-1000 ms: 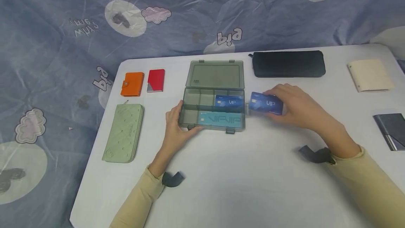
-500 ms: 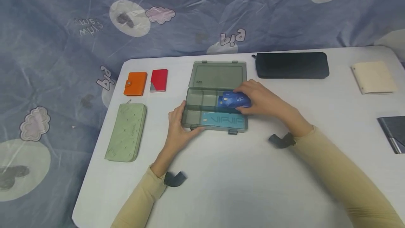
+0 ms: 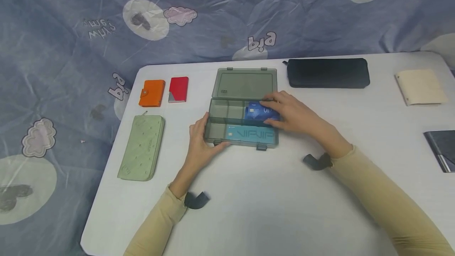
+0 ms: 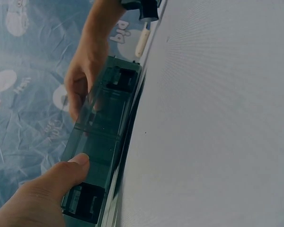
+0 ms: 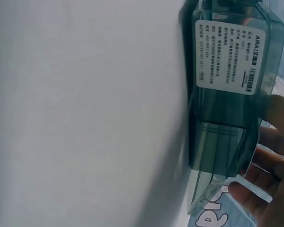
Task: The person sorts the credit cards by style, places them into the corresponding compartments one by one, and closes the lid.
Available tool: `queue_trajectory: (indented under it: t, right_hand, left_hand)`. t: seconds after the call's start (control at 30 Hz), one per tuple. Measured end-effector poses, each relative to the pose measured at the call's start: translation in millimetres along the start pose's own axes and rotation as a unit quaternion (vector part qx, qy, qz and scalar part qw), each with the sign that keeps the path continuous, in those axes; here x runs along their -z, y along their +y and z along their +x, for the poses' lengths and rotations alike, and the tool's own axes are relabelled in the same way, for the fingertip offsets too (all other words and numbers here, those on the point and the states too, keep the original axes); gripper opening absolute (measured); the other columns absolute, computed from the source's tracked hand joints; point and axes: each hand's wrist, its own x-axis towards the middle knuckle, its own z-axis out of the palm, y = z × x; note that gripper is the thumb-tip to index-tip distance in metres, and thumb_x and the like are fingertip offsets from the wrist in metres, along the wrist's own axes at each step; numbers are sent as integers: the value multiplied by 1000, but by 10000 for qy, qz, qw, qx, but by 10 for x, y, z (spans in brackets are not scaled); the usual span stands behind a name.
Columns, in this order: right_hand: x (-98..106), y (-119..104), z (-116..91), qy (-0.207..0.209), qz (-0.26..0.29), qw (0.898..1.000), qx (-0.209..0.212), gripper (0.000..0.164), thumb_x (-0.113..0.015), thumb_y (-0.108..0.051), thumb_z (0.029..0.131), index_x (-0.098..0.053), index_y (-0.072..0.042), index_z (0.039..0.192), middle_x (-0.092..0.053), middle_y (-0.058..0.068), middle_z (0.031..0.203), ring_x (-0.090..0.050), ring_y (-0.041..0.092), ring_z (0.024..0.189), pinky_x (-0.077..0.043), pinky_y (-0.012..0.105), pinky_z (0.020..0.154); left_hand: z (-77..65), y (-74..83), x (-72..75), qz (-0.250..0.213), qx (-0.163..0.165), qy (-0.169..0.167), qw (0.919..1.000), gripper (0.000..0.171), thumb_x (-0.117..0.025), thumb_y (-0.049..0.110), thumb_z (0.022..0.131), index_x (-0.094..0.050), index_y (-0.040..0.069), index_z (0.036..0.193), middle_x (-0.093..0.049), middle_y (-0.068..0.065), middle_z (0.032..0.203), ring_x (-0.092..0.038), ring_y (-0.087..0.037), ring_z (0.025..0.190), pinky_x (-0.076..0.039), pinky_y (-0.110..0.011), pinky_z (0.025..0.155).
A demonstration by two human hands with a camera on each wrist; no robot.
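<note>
In the head view, a see-through green-grey compartment box [image 3: 218,109] lies with its lid [image 3: 245,84] folded back. My left hand [image 3: 198,147] grips its left end, the thumb against the front wall, as the left wrist view also shows. A blue VIP card [image 3: 256,110] is at the back right compartment, overlapping another blue card of which only a strip shows. My right hand [image 3: 293,115] pinches the upper card by its right side, fingers at the top edge and thumb below. Teal cards [image 3: 241,133] lie in the front compartment. The right wrist view shows the box's labelled end [image 5: 229,56].
On the left of the white table [image 3: 249,208] lie an orange card holder [image 3: 152,93], a red card case [image 3: 178,89] and a green zip wallet [image 3: 141,148]. A black pouch [image 3: 328,73], a cream booklet [image 3: 421,87] and a dark card holder [image 3: 442,149] lie right.
My right hand has moved left from beside the box, bringing the blue card to the back right compartment. Over the last half second the card shifted slightly. My left hand keeps its grip.
</note>
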Motion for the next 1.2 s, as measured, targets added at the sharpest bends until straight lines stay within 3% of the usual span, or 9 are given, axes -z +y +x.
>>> queue_trajectory:
  t: [0.33,0.67,0.9,1.2]
  right_hand:
    - [-42,44,-28,259,6,9996,113,51,-73,-34,79,-61,-4,120,-52,11,124,-46,27,110,-37,44,93]
    - [-89,117,-66,47,14,9999,-102,48,-67,-41,83,-62,-10,120,-46,12,134,-39,30,121,-32,47,99]
    - [-71,1,-149,-124,233,9995,-187,53,-68,-46,80,-59,-18,124,-38,12,141,-34,32,128,-29,52,102]
    - [-144,-175,-248,-523,84,9978,391,59,-62,-60,79,-52,-35,131,-21,10,152,-19,31,138,-18,57,104]
  left_hand:
    - [-5,-6,4,19,68,-56,10000,101,-84,35,66,-28,11,146,-42,-6,138,-32,-19,110,-37,-36,86]
    - [-3,-15,-1,18,49,-34,10000,101,-84,35,65,-28,12,146,-42,-6,137,-32,-19,109,-37,-36,84]
    - [1,-9,-8,39,52,-38,10000,100,-84,36,65,-29,13,146,-43,-6,137,-33,-19,109,-38,-37,84]
    - [-2,-12,-1,22,39,-66,10000,101,-84,35,65,-28,12,146,-42,-5,137,-33,-21,109,-37,-36,84]
